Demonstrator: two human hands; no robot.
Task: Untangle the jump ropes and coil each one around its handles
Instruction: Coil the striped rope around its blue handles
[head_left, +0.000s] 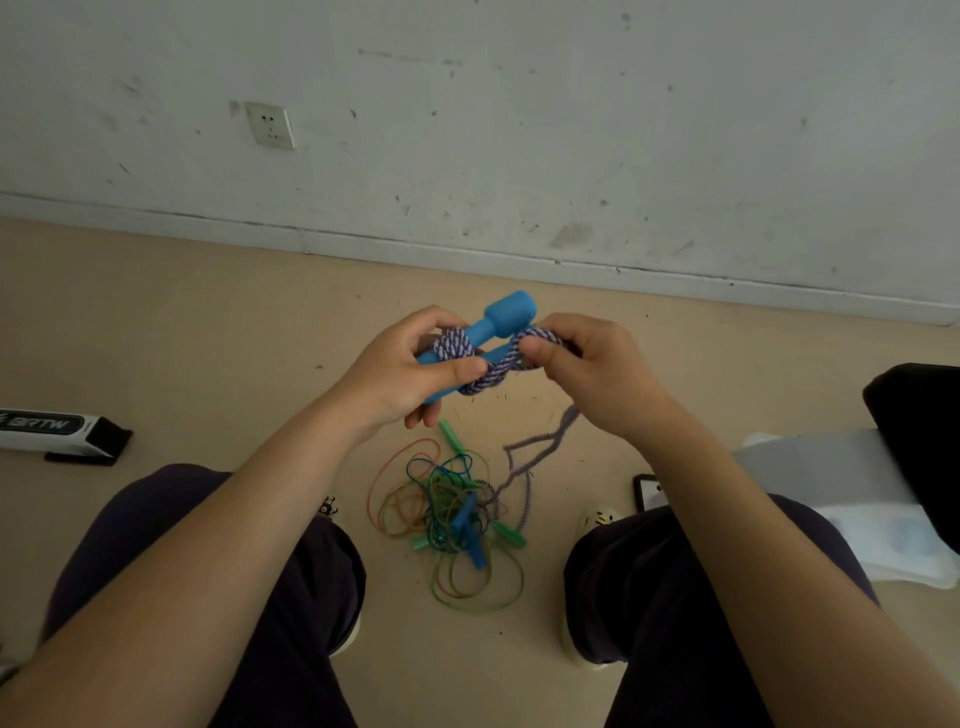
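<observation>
My left hand (410, 371) grips a pair of blue handles (506, 312) held together above the floor. A purple-and-white braided rope (488, 366) is wound around them in a few turns. My right hand (587, 364) pinches this rope just right of the handles. The rope's loose end (540, 452) hangs down from my right hand to the floor. Below, between my knees, lies a tangled heap of thin ropes (452, 514), orange, green and blue, with green and blue handles (470, 530) mixed in. The braided rope runs into that heap.
A black-and-white box (57, 431) lies on the floor at left. A phone (647, 491) lies near my right knee, beside a white bag (857, 499) and a black item (919, 426). The wall with a socket (270, 124) stands ahead.
</observation>
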